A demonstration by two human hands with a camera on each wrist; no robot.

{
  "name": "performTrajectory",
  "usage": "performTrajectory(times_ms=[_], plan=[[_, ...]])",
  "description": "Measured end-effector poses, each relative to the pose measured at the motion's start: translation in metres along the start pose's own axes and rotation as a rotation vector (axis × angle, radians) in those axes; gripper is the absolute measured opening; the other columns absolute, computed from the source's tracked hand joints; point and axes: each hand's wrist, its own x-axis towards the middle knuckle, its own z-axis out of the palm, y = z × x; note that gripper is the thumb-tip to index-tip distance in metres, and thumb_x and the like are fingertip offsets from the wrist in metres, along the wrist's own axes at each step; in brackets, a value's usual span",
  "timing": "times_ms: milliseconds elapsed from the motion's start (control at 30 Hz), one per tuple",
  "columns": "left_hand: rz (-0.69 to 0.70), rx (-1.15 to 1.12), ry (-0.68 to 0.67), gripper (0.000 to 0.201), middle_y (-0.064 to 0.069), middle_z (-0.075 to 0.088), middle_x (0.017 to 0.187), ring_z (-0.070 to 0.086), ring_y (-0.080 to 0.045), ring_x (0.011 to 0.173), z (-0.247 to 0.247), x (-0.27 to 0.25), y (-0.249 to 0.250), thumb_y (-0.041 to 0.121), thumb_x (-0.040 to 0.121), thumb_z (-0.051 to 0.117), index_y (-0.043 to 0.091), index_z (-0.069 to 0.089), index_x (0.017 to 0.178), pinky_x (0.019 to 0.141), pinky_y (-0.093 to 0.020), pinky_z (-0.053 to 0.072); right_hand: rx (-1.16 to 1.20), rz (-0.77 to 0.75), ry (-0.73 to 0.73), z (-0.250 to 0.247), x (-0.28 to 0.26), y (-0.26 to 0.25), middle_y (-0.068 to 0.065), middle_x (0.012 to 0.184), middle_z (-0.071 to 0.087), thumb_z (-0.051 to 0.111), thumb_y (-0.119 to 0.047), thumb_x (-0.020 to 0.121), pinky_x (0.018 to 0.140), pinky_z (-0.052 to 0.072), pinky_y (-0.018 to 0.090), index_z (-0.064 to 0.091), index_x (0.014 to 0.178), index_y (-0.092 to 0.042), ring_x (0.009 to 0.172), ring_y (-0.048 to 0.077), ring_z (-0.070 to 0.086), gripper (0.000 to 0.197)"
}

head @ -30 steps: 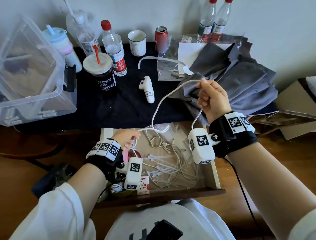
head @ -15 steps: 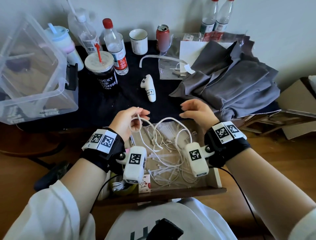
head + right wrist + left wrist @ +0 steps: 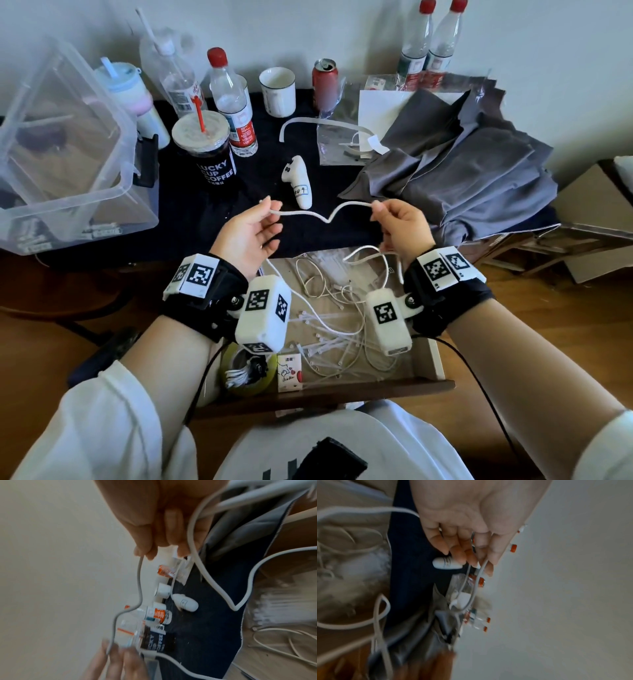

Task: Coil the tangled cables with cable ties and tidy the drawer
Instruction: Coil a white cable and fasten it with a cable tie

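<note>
A white cable (image 3: 325,215) stretches between both hands above the table's front edge. My left hand (image 3: 251,233) pinches one end between thumb and fingertips, palm up. My right hand (image 3: 397,222) pinches the cable further along, and the rest trails down past the wrist into the open wooden drawer (image 3: 435,356). In the left wrist view the cable (image 3: 476,586) runs out from the left fingertips. The right wrist view shows the cable (image 3: 139,582) hanging from the right thumb and forefinger. More thin white cables (image 3: 329,291) and loose white cable ties (image 3: 325,342) lie tangled in the drawer.
A roll of tape holding a coiled cable (image 3: 246,370) and a small card (image 3: 289,373) sit at the drawer's front left. On the dark tablecloth (image 3: 191,212) are a white controller (image 3: 298,181), a coffee cup (image 3: 209,150), bottles, a clear storage box (image 3: 68,147) and grey cloth (image 3: 462,171).
Both hands rose from the drawer to above the table edge. The cable, earlier looped loosely between them, is now pulled out into a span held at both ends.
</note>
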Motion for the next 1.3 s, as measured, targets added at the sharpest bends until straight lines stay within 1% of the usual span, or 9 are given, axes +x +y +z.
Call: performTrajectory(times_ms=[233,467,567,700,833,933,1067,1167,1300], plan=[[-0.092,-0.090,0.110,0.019,0.000,0.055,0.075,0.056,-0.011,0.069,-0.014,0.010,-0.017,0.024,0.095,0.054,0.013,0.058,0.079,0.059,-0.020,0.049,0.123,0.136,0.115,-0.017,0.004,0.002,-0.014,0.032,0.027,0.049,-0.022,0.096,0.033,0.016,0.011,0.048,0.063,-0.012,0.028,0.002,0.019,0.035],[-0.038,-0.242,0.090,0.020,-0.006,0.072,0.078,0.072,-0.016,0.078,-0.021,0.009,-0.013,-0.007,0.090,0.054,0.012,0.049,0.083,0.066,-0.020,0.056,-0.030,0.301,0.029,-0.027,0.005,0.016,-0.008,0.036,0.035,0.053,-0.003,0.086,0.036,0.022,0.016,0.061,0.073,-0.004,0.039,0.010,0.030,0.016],[-0.034,-0.179,-0.056,0.020,-0.006,0.074,0.080,0.073,-0.016,0.080,-0.009,0.002,-0.012,-0.006,0.090,0.053,0.011,0.050,0.080,0.064,-0.018,0.056,-0.099,0.199,-0.092,-0.017,0.000,0.013,0.007,0.071,0.060,0.053,0.011,0.080,0.058,0.046,0.015,0.064,0.106,-0.002,0.072,0.023,0.053,0.031],[-0.061,-0.136,-0.191,0.013,-0.007,0.074,0.084,0.073,-0.016,0.080,0.017,-0.005,-0.008,0.002,0.093,0.052,0.009,0.054,0.083,0.063,-0.018,0.056,-0.353,-0.038,-0.309,0.013,-0.010,-0.004,-0.011,0.104,0.065,0.070,-0.036,0.074,0.102,0.042,0.040,0.065,0.089,-0.043,0.105,0.013,0.060,0.017],[-0.007,-0.016,-0.232,0.010,-0.004,0.072,0.080,0.071,-0.010,0.073,0.029,-0.009,-0.007,0.008,0.093,0.054,0.007,0.062,0.087,0.067,-0.017,0.056,-0.087,-0.006,-0.505,0.032,-0.013,-0.017,0.007,0.078,0.064,0.062,-0.011,0.087,0.076,0.054,0.021,0.055,0.103,-0.013,0.067,0.007,0.064,0.017],[-0.011,0.250,-0.232,0.010,0.004,0.071,0.079,0.069,-0.008,0.074,0.023,-0.008,-0.007,0.019,0.091,0.059,0.014,0.068,0.089,0.064,-0.018,0.053,-0.157,-0.062,-0.447,0.033,-0.013,-0.022,0.006,0.060,0.051,0.052,-0.011,0.094,0.049,0.044,0.015,0.060,0.099,-0.005,0.041,0.000,0.048,0.011],[0.113,0.413,-0.058,0.018,0.006,0.060,0.084,0.058,-0.008,0.078,0.005,0.003,-0.012,0.013,0.078,0.074,0.022,0.065,0.090,0.066,-0.020,0.044,-0.316,-0.151,-0.379,0.024,-0.011,-0.027,-0.009,0.047,0.037,0.050,-0.021,0.095,0.044,0.029,0.017,0.068,0.084,-0.017,0.037,0.003,0.031,0.022],[0.187,0.421,-0.162,0.042,0.008,0.061,0.104,0.058,-0.002,0.096,0.002,0.007,-0.014,0.000,0.077,0.071,0.027,0.058,0.107,0.080,-0.018,0.045,-0.199,-0.146,-0.433,0.025,-0.014,-0.032,-0.013,0.043,0.034,0.047,-0.017,0.097,0.040,0.024,0.013,0.066,0.085,-0.011,0.035,0.002,0.028,0.022],[0.090,0.389,-0.335,0.016,0.006,0.060,0.055,0.058,-0.007,0.055,0.009,0.003,-0.020,0.019,0.093,0.050,0.010,0.062,0.087,0.061,-0.015,0.045,0.082,-0.125,-0.258,0.023,-0.010,-0.040,-0.013,0.041,0.031,0.040,-0.013,0.099,0.037,0.020,0.017,0.057,0.077,-0.013,0.035,0.002,0.024,0.028]])
